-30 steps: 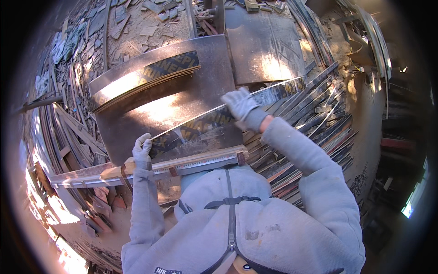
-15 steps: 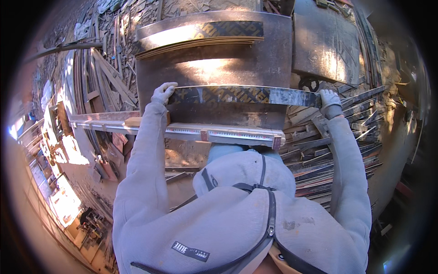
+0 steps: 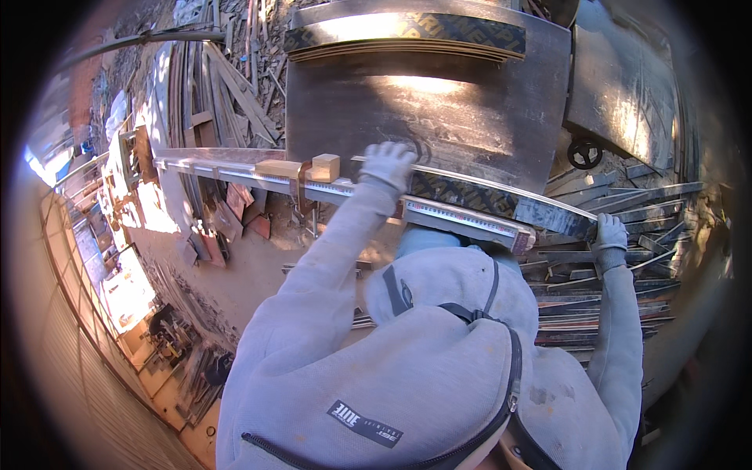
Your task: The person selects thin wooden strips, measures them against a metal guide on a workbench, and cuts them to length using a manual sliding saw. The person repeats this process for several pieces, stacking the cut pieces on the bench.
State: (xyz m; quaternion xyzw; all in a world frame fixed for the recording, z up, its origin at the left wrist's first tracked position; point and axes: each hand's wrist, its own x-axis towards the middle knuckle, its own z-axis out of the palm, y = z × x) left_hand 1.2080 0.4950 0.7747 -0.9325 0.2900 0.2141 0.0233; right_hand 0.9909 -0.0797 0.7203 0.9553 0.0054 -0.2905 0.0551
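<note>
A long dark plywood strip (image 3: pixel 470 193) with yellowish printing slants across the near side of a saw-like metal table. My gloved left hand (image 3: pixel 388 166) is closed over it near its left end, fingers bent across the top edge; the thumb is hidden. At the strip's lower right end my gloved right hand (image 3: pixel 611 233) grips the tip. Just under and in front of the strip runs a rail with a measuring scale (image 3: pixel 462 215), partly covered by my left hand and the strip. A small wooden block (image 3: pixel 325 167) sits by the rail, left of my left hand.
Several similar plywood strips (image 3: pixel 407 48) lie stacked at the far side of the metal table (image 3: pixel 439 125). A second metal table (image 3: pixel 623 86) with a black handwheel (image 3: pixel 584 153) stands to the right. Scrap wood (image 3: pixel 611 294) is heaped at right, more planks (image 3: pixel 196 94) at left.
The strip has come nearer and tilted, its right end now lower, over the rail. Both hands have moved right and nearer with it. My view has shifted, and the small block now shows.
</note>
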